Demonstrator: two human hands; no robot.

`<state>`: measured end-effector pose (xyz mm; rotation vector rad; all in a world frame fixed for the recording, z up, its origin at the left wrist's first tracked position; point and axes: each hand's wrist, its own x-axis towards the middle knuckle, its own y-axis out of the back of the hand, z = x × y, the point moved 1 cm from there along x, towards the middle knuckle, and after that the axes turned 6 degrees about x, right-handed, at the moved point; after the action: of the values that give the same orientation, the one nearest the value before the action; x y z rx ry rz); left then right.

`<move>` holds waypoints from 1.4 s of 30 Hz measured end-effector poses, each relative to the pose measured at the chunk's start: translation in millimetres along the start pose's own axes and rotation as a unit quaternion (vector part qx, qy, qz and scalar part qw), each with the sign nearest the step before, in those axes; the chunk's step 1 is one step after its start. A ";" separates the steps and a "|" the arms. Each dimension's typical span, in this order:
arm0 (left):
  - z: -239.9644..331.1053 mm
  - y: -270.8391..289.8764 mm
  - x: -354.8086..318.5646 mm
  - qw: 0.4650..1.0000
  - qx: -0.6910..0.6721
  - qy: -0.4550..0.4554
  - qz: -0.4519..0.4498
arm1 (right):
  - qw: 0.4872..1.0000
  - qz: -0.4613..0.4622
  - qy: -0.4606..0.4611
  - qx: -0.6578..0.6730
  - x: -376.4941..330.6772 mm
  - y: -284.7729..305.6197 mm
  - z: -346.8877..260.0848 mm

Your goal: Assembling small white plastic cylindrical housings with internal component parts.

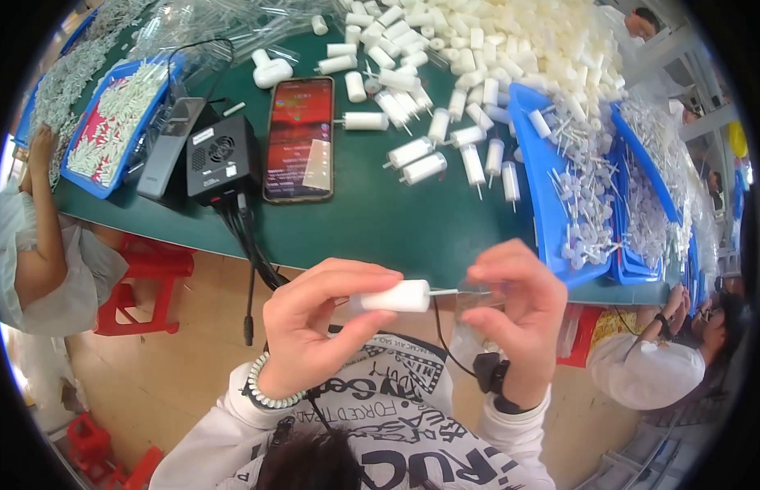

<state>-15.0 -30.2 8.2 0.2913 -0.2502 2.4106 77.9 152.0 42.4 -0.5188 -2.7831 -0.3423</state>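
Between the thumb and fingers of my left hand lies a white cylinder, held level above my lap in front of the table edge. A thin pale stem sticks out of its right end toward my right hand. My right thumb and forefinger curl around a clear plastic piece, blurred and hard to make out, at the tip of that stem. On the green table, several finished-looking white cylinders with stems lie beyond my hands.
A phone lies beside a black box with cables. Blue trays of small stemmed parts stand right; another blue tray of pale pieces stands left. White cylinders are heaped at the back. Other people sit at both sides, near red stools.
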 end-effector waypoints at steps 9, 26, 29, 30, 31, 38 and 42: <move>-5.6 -13.0 0.7 0.989 0.135 -0.049 -0.036 | 0.998 0.015 -0.047 0.044 -24.4 0.6 6.8; -6.4 -20.5 7.8 0.975 0.200 -0.080 -0.058 | 0.989 0.083 -0.086 0.091 -36.2 -1.5 19.7; -4.6 -19.2 8.4 0.963 0.237 -0.093 -0.087 | 0.997 0.041 -0.036 -0.050 -33.6 2.3 16.7; -3.9 -19.3 8.8 0.970 0.218 -0.059 -0.094 | 0.997 0.042 -0.036 -0.050 -34.0 2.8 16.7; -3.4 -19.5 9.0 0.974 0.199 -0.025 -0.101 | 0.996 0.040 -0.026 -0.080 -34.4 3.2 16.6; -2.2 -24.5 9.8 0.974 0.206 -0.032 -0.089 | 0.995 0.062 -0.063 0.046 -39.3 -3.0 22.4; -3.1 -21.2 9.6 0.955 0.262 -0.090 -0.102 | 0.977 0.053 -0.172 0.109 -42.9 -4.6 18.4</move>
<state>-8.6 -7.7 10.0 0.7396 0.3364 2.2073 110.1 139.6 10.6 -0.7280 -3.0535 0.0886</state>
